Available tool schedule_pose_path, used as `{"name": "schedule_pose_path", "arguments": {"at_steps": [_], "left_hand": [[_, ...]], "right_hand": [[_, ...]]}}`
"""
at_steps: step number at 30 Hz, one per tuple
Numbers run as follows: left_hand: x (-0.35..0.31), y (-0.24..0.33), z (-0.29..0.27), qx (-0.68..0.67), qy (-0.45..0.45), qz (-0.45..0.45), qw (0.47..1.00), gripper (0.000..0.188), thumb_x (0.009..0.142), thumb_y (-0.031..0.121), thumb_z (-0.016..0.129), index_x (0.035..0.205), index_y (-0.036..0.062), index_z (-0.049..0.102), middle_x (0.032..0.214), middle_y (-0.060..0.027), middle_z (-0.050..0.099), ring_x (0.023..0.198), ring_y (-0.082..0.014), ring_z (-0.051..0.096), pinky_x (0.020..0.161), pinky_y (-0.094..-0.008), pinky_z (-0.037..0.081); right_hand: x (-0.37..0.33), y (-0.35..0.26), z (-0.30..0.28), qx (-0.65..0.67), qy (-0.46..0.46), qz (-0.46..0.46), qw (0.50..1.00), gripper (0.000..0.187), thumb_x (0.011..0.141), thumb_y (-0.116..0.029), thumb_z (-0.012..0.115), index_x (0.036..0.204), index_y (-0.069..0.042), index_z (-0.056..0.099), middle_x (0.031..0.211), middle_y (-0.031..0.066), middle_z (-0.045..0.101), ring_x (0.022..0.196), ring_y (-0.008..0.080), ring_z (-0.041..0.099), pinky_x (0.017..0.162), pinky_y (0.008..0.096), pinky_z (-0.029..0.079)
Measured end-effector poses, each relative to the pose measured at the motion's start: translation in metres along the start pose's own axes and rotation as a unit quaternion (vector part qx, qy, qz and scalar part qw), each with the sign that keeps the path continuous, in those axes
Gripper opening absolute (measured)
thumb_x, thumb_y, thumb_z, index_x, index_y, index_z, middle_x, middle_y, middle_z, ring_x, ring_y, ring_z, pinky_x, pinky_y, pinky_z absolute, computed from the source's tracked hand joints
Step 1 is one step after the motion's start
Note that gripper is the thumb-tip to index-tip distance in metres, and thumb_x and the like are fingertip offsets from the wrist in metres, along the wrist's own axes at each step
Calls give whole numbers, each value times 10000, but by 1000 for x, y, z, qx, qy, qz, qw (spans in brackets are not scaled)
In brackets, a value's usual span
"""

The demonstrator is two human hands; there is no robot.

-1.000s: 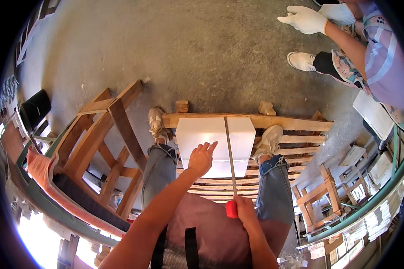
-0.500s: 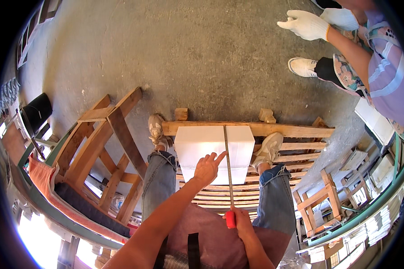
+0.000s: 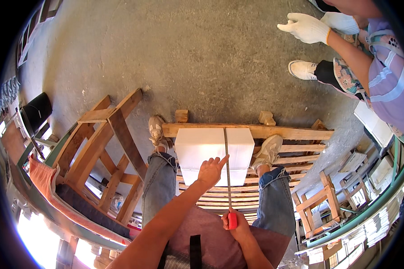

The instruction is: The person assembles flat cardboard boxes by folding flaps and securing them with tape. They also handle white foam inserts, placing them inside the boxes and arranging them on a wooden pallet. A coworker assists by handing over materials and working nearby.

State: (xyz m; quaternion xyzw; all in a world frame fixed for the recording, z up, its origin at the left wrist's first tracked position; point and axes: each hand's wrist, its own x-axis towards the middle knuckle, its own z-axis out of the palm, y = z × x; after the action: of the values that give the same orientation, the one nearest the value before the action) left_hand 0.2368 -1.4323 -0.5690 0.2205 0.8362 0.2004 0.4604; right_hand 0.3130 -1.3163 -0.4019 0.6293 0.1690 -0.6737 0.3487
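Note:
A white box [image 3: 202, 143] rests on a slatted wooden pallet [image 3: 296, 131] between my feet. My right hand [image 3: 239, 225] is closed round a red tape measure [image 3: 232, 220] close to my lap. From its case the narrow blade [image 3: 228, 179] runs straight out across the box to the far edge. My left hand [image 3: 212, 171] is over the box with its fingers stretched out, the index fingertip at the blade's left side. Whether that fingertip presses on the blade or only points at it, I cannot tell.
A wooden frame [image 3: 110, 121] stands at left, beside an orange cloth [image 3: 72, 204] and a black bucket [image 3: 37, 114]. At upper right is a co-worker with white gloves [image 3: 307, 28]. A smaller wooden frame [image 3: 321, 201] stands at lower right. Concrete floor [image 3: 188, 58] stretches beyond the pallet.
The view has shifted slightly. My left index finger still points at the blade, and my right hand keeps hold of the tape measure. The co-worker's gloved hands have barely moved.

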Motion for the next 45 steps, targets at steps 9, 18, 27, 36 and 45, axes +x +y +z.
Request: {"name": "schedule_pose_path", "arguments": {"at_steps": [9,18,27,36,45], "left_hand": [[-3,-2,3,10,-4,1,1000,577,746,13,525,1297,146,415,788,-85,582,737,-226,570,649,-350,461],[-6,-2,6,18,1,1,1000,608,740,3,525,1313,161,397,760,-78,585,702,-217,571,626,-339,467],[-8,-1,6,29,-46,-17,998,672,749,5,514,1361,197,312,805,-80,588,728,-218,570,628,-350,461],[-7,1,7,37,-117,-47,991,699,767,13,498,1385,229,251,869,-74,590,799,-217,563,664,-369,436],[-6,4,2,31,-148,-60,987,715,774,19,501,1393,248,226,918,-79,593,838,-218,560,686,-371,423]], "right_hand": [[3,5,0,12,-2,9,1000,412,950,-287,352,735,5,547,574,50,454,490,136,387,468,253,337],[2,3,3,-10,19,9,1000,432,950,-287,347,727,14,564,563,40,453,473,131,402,449,246,343],[5,12,-3,-75,36,-19,996,451,943,-312,364,714,16,572,551,48,466,446,136,426,427,247,361],[12,14,-1,-69,90,14,993,439,924,-312,392,698,22,564,535,59,476,427,153,441,408,267,358],[9,13,2,-70,93,11,993,440,922,-305,391,682,17,571,543,58,478,429,151,446,420,264,372]]}}
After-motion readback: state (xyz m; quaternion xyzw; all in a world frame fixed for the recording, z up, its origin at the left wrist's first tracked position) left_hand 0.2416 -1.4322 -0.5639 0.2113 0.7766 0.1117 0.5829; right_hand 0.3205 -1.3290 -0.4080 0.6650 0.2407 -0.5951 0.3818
